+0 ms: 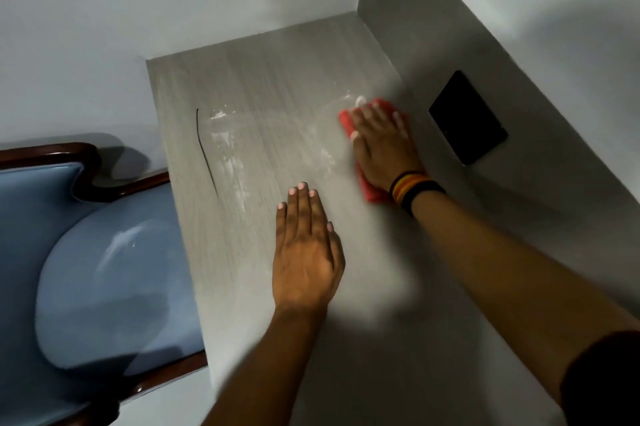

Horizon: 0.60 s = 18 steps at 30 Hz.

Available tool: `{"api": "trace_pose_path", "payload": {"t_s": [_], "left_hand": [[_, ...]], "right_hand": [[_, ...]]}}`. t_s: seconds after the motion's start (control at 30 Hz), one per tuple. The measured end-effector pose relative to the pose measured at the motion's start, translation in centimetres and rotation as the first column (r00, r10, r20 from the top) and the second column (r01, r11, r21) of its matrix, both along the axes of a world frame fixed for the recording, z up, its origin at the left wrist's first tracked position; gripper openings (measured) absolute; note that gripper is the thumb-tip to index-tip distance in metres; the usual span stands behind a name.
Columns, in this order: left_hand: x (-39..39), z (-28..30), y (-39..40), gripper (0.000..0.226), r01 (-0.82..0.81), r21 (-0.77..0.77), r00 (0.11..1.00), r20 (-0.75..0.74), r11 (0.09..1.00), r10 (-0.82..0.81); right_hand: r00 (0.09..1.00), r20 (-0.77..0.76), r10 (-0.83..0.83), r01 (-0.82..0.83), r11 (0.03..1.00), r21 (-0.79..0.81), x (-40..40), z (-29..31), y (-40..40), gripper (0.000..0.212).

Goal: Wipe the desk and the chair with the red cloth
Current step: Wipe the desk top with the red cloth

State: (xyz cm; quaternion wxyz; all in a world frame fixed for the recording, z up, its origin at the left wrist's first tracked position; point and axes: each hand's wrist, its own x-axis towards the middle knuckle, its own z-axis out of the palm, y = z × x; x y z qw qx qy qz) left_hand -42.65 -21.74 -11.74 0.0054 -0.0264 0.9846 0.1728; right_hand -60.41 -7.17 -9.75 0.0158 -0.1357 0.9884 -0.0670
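The pale grey wood-grain desk (263,86) fills the middle of the view, with white powdery smears near its left and middle parts. My right hand (381,145) presses flat on the red cloth (346,120) at the desk's right side, close to the wall; most of the cloth is hidden under the palm. My left hand (306,252) rests flat on the desk with fingers together, holding nothing. The chair (104,287), blue padded with a dark wooden frame, stands at the left, tucked against the desk's edge.
A thin dark curved line (206,151) marks the desk near its left edge. A black rectangular plate (467,117) sits on the grey wall to the right. Walls close the desk in at the back and right.
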Motion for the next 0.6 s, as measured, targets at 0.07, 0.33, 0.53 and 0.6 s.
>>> {"api": "trace_pose_path", "payload": {"t_s": [0.07, 0.33, 0.53, 0.6], "left_hand": [[0.0, -0.3, 0.2, 0.062, -0.014, 0.003, 1.000, -0.009, 1.000, 0.014], [0.0, 0.0, -0.2, 0.064, 0.022, 0.004, 0.999, 0.039, 1.000, -0.022], [0.0, -0.6, 0.1, 0.062, 0.006, 0.010, 1.000, -0.019, 1.000, -0.005], [-0.1, -0.8, 0.1, 0.063, 0.001, 0.002, 0.999, -0.034, 1.000, -0.001]], "right_hand": [[0.989, 0.011, -0.146, 0.146, 0.989, -0.031, -4.2, 0.3, -1.6, 0.058], [0.986, -0.012, 0.168, -0.169, 0.983, -0.073, 3.2, -0.5, -4.6, 0.057], [0.979, -0.001, -0.206, 0.206, 0.977, -0.058, -3.3, -0.3, -1.8, 0.059], [0.969, -0.006, -0.245, 0.244, 0.966, -0.082, -5.7, 0.0, -5.3, 0.059]]}}
